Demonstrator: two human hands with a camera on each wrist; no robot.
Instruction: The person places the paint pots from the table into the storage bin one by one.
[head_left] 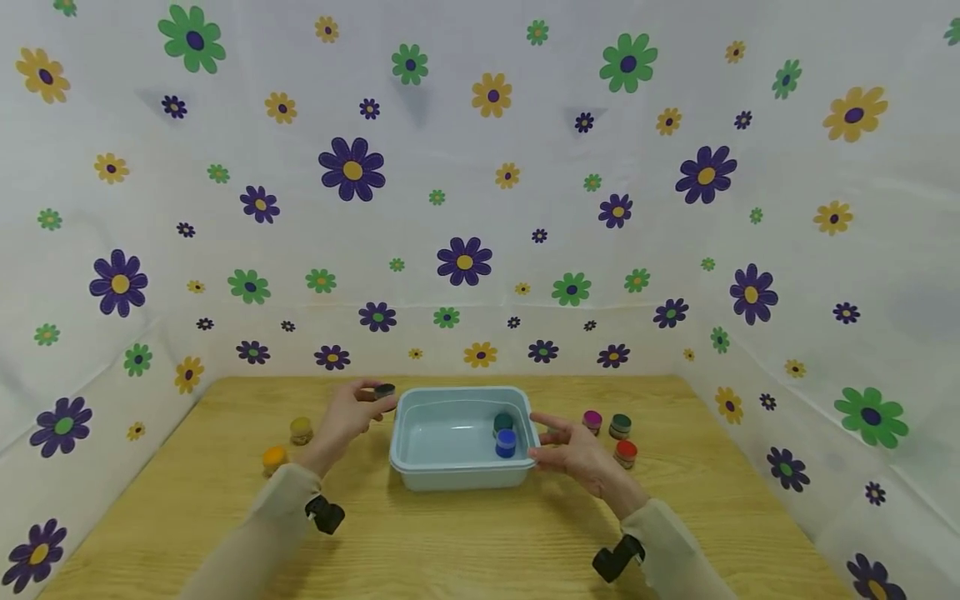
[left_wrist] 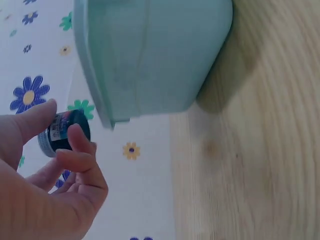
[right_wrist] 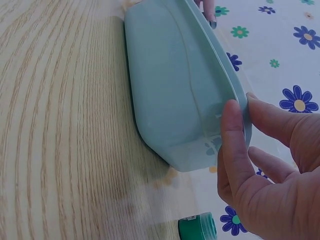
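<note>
My left hand [head_left: 348, 417] pinches a small dark paint jar [left_wrist: 67, 131] between thumb and fingers, just off the left end of a pale blue plastic tub [head_left: 457, 478]. In the left wrist view the jar is tilted, its printed label partly showing. With thumb and fingers, my right hand [head_left: 581, 457] grips the tub's rim [right_wrist: 240, 95] at its right end. Two jars stand inside the tub near that end: a blue jar [head_left: 506, 443] in front and a dark green jar [head_left: 503, 423] behind it.
Left of the tub stand a yellow jar [head_left: 302, 430] and an orange jar [head_left: 275, 458], the latter partly behind my left forearm. Beyond my right hand are a magenta jar [head_left: 592, 422], a green jar [head_left: 620, 426] and a red jar [head_left: 626, 452]. Flowered sheeting [head_left: 465, 217] encloses the wooden table [head_left: 450, 542].
</note>
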